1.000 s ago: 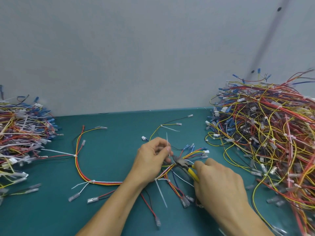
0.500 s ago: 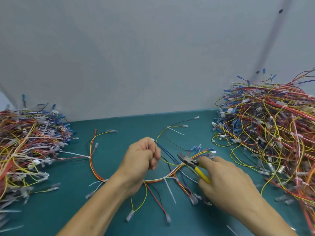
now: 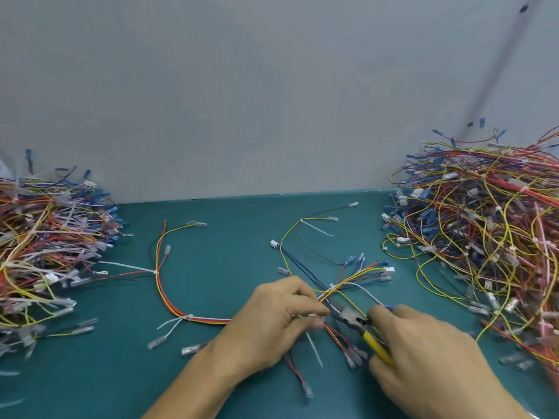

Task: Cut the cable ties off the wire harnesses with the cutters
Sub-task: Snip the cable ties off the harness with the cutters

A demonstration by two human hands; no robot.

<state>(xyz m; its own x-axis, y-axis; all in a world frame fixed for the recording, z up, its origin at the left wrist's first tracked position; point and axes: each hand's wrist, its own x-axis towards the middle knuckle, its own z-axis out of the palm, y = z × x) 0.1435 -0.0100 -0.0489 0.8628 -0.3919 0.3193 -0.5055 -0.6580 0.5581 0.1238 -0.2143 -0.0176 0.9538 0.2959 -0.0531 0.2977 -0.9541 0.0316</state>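
Left hand (image 3: 272, 322) pinches harness (image 3: 193, 316) – right hand (image 3: 423, 352) grips cutters (image 3: 360, 325) – wire heaps (image 3: 484, 237) flank both

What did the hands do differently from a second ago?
The left hand first lifted away curled, then came back down and now pinches the wire harness again. The right hand kept hold of the yellow-handled cutters and brought their tip back beside the left fingertips. The piles of harnesses on both sides and the green table look the same; only the camera view shifted.
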